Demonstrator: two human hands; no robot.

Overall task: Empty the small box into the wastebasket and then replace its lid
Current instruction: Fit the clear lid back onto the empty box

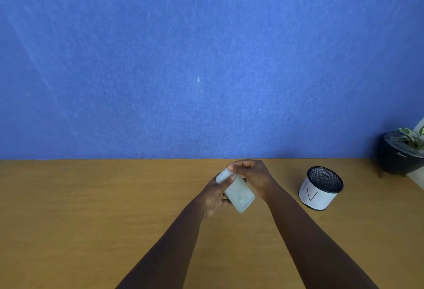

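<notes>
The small box [238, 193] is a pale, translucent rectangular container, held tilted above the wooden table [91, 208]. My left hand [214, 197] grips it from the left and below. My right hand [252, 174] curls over its far upper end, with the thumb pressing on the pale lid edge [223, 175]. I cannot tell whether the lid is seated or coming off. The box's contents are not visible. The wastebasket [321, 187] is a small black mesh cylinder wrapped in white paper marked with an N. It stands upright on the table to the right of my hands.
A dark pot with a green plant [403, 151] stands at the table's far right corner. A blue felt wall [206, 59] rises right behind the table's back edge.
</notes>
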